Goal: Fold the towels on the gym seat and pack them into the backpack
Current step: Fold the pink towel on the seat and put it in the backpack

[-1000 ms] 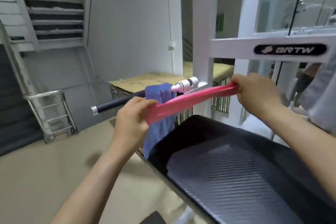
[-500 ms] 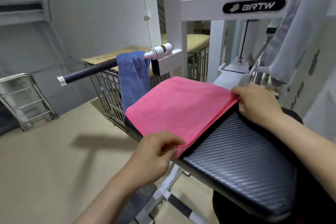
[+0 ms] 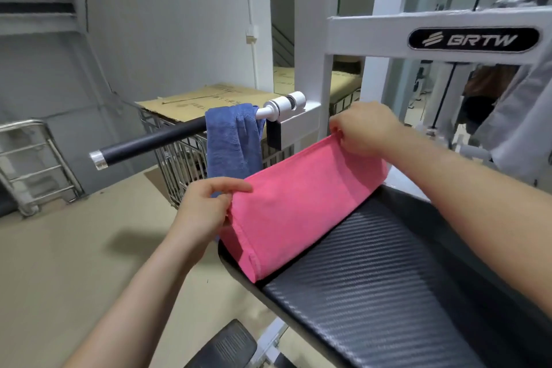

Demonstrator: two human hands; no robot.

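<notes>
Change: half a second ago the pink towel [image 3: 298, 212] lay flat on the bench [image 3: 373, 293]. Both hands have since raised one long edge, so it now stands as a sloping sheet.
Left hand [image 3: 206, 209]: pinches the nearer top corner of the pink towel between thumb and curled fingers, with the index finger stretched along the upper edge.
Right hand [image 3: 367, 128]: fingers curled down over the farther top corner, gripping it, and held higher than the left.
Pink towel: doubled over, its top edge drawn taut from hand to hand. Its lower edge rests on the end of the bench, below and between the hands.
Bench: black ribbed pad running from under the towel back toward the person, beneath the right forearm.
Blue towel [image 3: 233, 143]: hangs over a black handle bar [image 3: 149, 143] just beyond the left hand, its lower end hidden behind that hand and the pink towel.
Beyond the hands: a white machine frame [image 3: 373, 36] carrying a "BRTW" badge [image 3: 475, 39] rises behind the right hand. A wire cart [image 3: 185, 158] topped with cardboard [image 3: 209, 101] stands past the blue towel.
Left of the hands: beige floor [image 3: 59, 263] and a steel rack [image 3: 33, 164] against the grey wall.
</notes>
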